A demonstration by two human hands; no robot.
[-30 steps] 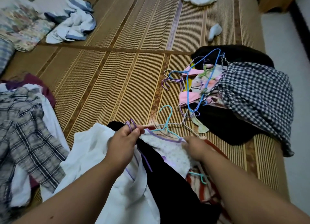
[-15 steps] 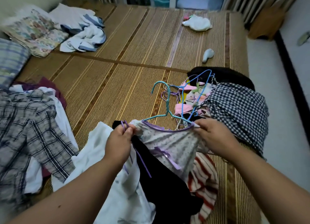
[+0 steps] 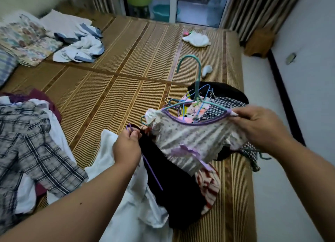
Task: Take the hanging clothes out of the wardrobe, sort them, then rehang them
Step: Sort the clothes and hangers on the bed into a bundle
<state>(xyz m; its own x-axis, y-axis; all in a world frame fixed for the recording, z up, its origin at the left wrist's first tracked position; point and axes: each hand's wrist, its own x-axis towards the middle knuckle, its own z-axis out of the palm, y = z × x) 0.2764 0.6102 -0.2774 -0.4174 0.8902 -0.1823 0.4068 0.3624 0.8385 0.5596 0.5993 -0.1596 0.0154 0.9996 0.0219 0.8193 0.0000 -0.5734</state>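
A small dotted white top with purple trim [image 3: 190,138] hangs on a teal hanger [image 3: 196,78] above the bamboo mat. My right hand [image 3: 257,127] pinches the top's right shoulder and lifts it. My left hand [image 3: 127,147] grips the hook of a purple hanger [image 3: 152,171] that lies across a black garment [image 3: 174,183]. Under them are a white garment [image 3: 116,162] and a red-striped piece [image 3: 208,185]. Behind the top lies a heap of loose hangers and small clothes [image 3: 188,107].
A plaid shirt [image 3: 27,147] lies at the left on white and maroon clothes. A checked black-and-white garment [image 3: 223,105] and a black one lie at the right. Blue-white clothes [image 3: 81,45], folded floral bedding [image 3: 23,40] and small white items sit further back. The mat's right edge drops to a white floor.
My right hand has raised the dotted top and moved it right, so its teal hanger now stands upright. The view has tilted up. My left hand stays on the purple hanger.
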